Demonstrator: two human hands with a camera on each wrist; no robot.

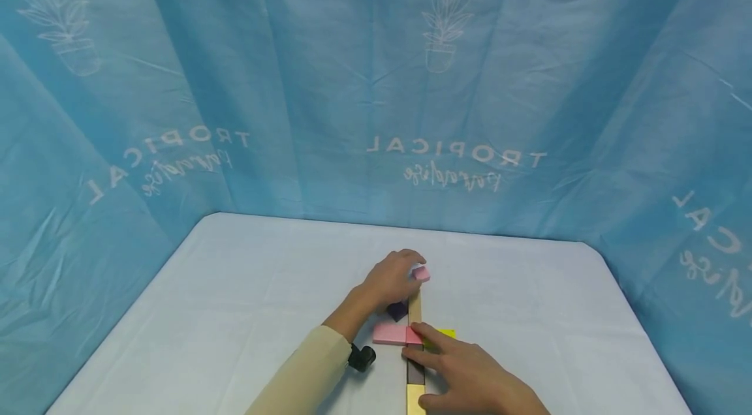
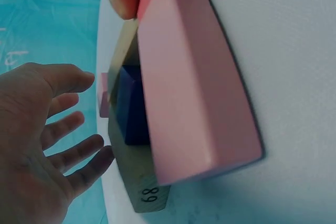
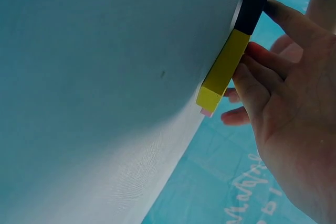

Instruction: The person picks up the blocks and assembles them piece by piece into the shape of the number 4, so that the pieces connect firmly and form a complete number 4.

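Observation:
My left hand [image 1: 392, 279] reaches to the far end of a line of blocks, fingers spread and arched beside a small pink block [image 1: 421, 274]. In the left wrist view its fingers [image 2: 79, 158] are apart, with nothing between them. A bare wooden block [image 1: 414, 308] and a dark blue block [image 1: 397, 310] lie below that hand. My right hand [image 1: 472, 372] rests over the near part of the line. One finger touches the red block [image 1: 414, 335], another lies at the dark block [image 1: 415, 372], and the thumb is by the pale yellow block [image 1: 414, 400].
A longer pink block [image 1: 390, 334] extends left from the red one, and a bright yellow block [image 1: 448, 333] extends right, partly under the right hand. All lie on a white-covered table [image 1: 282, 284]. Blue printed curtains [image 1: 329, 108] surround it.

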